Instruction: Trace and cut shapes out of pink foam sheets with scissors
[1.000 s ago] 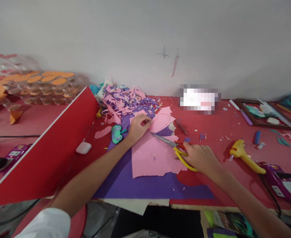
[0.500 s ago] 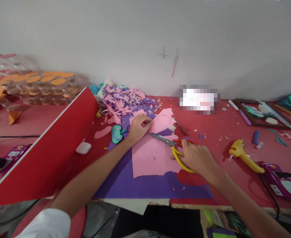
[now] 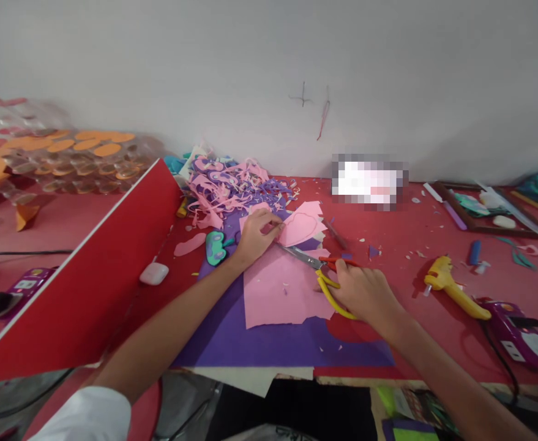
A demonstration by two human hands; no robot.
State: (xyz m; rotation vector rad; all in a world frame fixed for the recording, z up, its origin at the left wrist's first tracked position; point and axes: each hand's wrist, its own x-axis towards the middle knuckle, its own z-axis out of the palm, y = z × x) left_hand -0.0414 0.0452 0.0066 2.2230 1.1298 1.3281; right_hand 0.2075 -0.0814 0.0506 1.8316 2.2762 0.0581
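Note:
My left hand (image 3: 260, 234) pinches the left edge of a pink foam sheet piece (image 3: 302, 225) that bears a drawn rounded outline. In my right hand (image 3: 367, 288) are scissors (image 3: 306, 260) with one red and one yellow handle loop. Their blades point left, at the lower edge of the pink piece, near my left fingertips. Below them lies a larger pink sheet (image 3: 273, 300) on top of a purple sheet (image 3: 232, 346). A teal and purple foam cutout (image 3: 215, 247) rests left of my left hand.
Pink and purple scraps (image 3: 225, 184) are heaped against the wall. A red board (image 3: 94, 263) stands at left, by a white case (image 3: 154, 274). On the right are a yellow glue gun (image 3: 455, 288), a purple power strip (image 3: 519, 337) and a brown frame (image 3: 484, 211).
Almost nothing differs. Both hands, the scissors and the pink piece hold nearly the same places, with only a slight shift of the view.

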